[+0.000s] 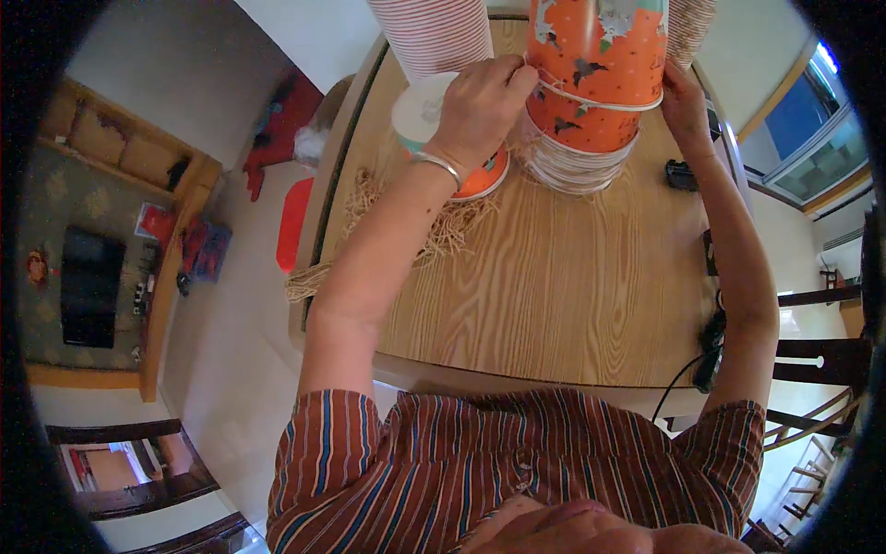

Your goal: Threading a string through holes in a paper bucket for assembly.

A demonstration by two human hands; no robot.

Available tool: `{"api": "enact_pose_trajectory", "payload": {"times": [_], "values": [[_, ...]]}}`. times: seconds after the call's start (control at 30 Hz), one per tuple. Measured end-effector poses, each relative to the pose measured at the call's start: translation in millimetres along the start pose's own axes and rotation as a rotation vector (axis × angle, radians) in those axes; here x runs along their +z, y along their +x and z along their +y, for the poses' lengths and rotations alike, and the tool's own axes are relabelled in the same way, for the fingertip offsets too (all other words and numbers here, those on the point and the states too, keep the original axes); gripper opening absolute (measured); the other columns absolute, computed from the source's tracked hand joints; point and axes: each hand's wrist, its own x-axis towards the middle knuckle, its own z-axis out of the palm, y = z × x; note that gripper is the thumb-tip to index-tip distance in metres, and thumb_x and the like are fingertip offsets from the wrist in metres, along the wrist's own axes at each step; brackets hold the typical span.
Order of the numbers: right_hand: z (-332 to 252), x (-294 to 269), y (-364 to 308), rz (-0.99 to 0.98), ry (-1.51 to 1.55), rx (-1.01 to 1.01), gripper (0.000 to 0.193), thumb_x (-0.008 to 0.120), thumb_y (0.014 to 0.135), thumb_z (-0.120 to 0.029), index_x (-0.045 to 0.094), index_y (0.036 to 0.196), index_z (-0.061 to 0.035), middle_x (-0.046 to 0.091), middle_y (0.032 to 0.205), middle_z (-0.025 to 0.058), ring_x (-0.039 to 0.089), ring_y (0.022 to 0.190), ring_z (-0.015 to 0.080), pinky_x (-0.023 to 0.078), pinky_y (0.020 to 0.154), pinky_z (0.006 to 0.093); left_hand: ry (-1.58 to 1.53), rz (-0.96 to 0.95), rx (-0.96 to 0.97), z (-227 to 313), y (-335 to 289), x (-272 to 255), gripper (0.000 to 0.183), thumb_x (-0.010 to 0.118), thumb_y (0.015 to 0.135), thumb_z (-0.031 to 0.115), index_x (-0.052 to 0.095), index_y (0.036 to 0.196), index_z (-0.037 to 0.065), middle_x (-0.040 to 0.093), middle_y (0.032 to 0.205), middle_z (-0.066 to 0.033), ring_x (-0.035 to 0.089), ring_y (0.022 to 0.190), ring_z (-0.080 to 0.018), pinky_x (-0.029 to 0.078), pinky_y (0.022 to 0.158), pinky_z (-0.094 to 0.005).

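Orange printed paper buckets (595,65) stand nested at the far side of the table, rims downward, above a stack of white rims (577,171). My left hand (484,102), with a silver bangle on the wrist, has thumb and fingers pinched together at the left of an orange bucket's rim. A thin pale string shows at those fingertips. My right hand (686,106) touches the right side of the same rim; its fingertips are partly hidden behind the bucket. Under my left wrist lie another orange bucket (484,175) and a pile of beige strings (452,231).
A tall stack of striped paper cups or buckets (434,37) rises at the back left, beside a white round container (420,111). Small black objects (681,175) and a cable (678,379) lie along the right edge of the wood-grain table (544,305). A red stool (293,226) stands left.
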Motion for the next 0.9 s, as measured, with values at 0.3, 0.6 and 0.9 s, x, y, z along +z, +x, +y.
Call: {"api": "enact_pose_trajectory", "payload": {"times": [0.3, 0.6, 0.9], "values": [[-21.8, -10.6, -2.3, -0.069, 0.424, 0.392, 0.028, 0.056, 0.094, -0.015, 0.064, 0.117, -0.0009, 0.068, 0.108, 0.0040, 0.061, 0.098, 0.0121, 0.046, 0.091, 0.0270, 0.080, -0.088, 0.020, 0.8, -3.1, -0.4, 0.018, 0.059, 0.075, 0.009, 0.059, 0.093, 0.008, 0.060, 0.088, -0.0079, 0.062, 0.077, -0.0253, 0.051, 0.073, -0.0342], [-16.9, -12.1, -3.7, -0.227, 0.694, 0.517, 0.032, 0.056, 0.093, -0.019, 0.062, 0.118, 0.0011, 0.068, 0.108, 0.0057, 0.063, 0.097, 0.0145, 0.048, 0.090, 0.0294, 0.131, -0.123, 0.030, -2.8, -3.3, -1.2, 0.017, 0.058, 0.074, 0.010, 0.061, 0.091, 0.007, 0.061, 0.084, -0.0079, 0.062, 0.076, -0.0235, 0.050, 0.073, -0.0335], [-12.7, -17.3, 0.3, -0.363, 0.622, 0.631, 0.031, 0.055, 0.094, -0.017, 0.061, 0.121, -0.0030, 0.066, 0.104, 0.0009, 0.059, 0.088, 0.0082, 0.047, 0.083, 0.0247, 0.143, -0.194, 0.077, 1.3, -12.4, 3.8, 0.013, 0.059, 0.072, 0.010, 0.061, 0.084, 0.006, 0.063, 0.080, -0.0079, 0.064, 0.074, -0.0225, 0.049, 0.076, -0.0332]]}}
